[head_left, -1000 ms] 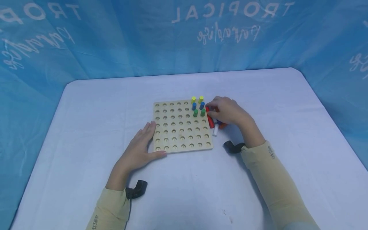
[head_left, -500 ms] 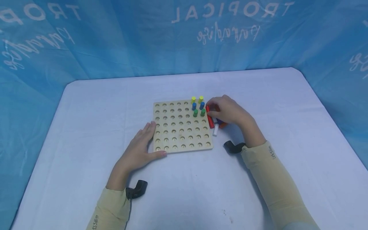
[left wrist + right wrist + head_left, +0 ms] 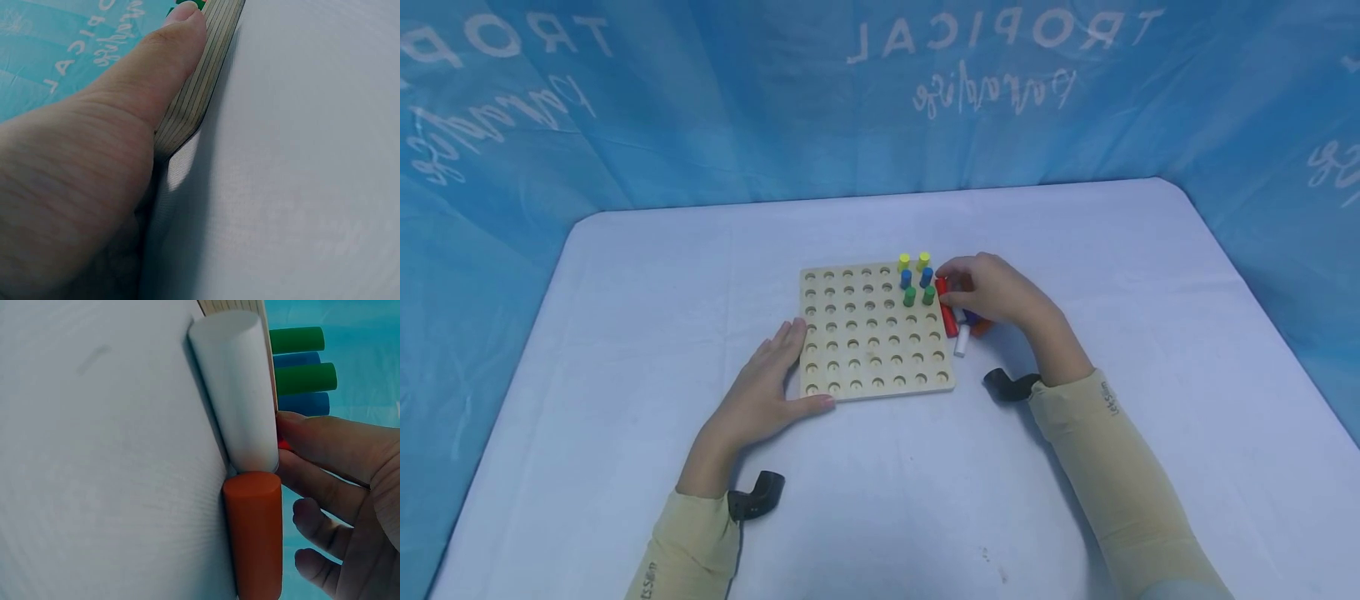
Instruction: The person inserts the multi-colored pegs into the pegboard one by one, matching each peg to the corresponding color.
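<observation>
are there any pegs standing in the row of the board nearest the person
No, the six upright pegs all stand in the far right corner of the wooden board, and the near row's holes show empty.

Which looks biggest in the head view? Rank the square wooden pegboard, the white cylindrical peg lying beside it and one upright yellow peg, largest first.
1. Square wooden pegboard, by far the largest.
2. White cylindrical peg, partly hidden under the right hand.
3. Yellow peg; it stands upright and farther away, so these two are too close to rank firmly.
</observation>
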`<move>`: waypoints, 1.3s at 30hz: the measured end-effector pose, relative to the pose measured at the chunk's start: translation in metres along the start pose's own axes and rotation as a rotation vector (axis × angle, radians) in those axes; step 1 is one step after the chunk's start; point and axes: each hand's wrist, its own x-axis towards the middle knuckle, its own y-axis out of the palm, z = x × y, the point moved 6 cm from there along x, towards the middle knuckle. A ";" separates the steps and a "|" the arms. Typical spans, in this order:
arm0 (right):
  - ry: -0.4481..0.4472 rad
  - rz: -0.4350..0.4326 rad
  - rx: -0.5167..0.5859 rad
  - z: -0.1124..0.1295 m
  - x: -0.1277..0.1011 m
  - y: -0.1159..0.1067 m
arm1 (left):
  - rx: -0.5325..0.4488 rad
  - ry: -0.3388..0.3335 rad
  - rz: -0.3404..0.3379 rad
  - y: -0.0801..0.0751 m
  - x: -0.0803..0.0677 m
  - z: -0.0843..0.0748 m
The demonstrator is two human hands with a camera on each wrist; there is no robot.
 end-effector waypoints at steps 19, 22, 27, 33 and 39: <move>-0.011 -0.053 0.018 0.001 -0.002 -0.005 | -0.001 -0.006 0.010 -0.001 -0.001 0.000; -0.008 -0.060 0.030 0.001 -0.003 -0.006 | -0.002 -0.003 0.011 -0.001 -0.002 -0.001; -0.002 -0.090 0.049 0.001 -0.004 -0.008 | 0.000 0.003 0.007 -0.001 -0.002 -0.001; 0.016 -0.105 0.105 0.000 -0.007 -0.011 | 0.000 0.008 0.001 -0.001 -0.001 -0.001; -0.008 -0.129 0.114 0.007 -0.012 -0.018 | -0.004 0.008 0.000 0.000 -0.001 0.000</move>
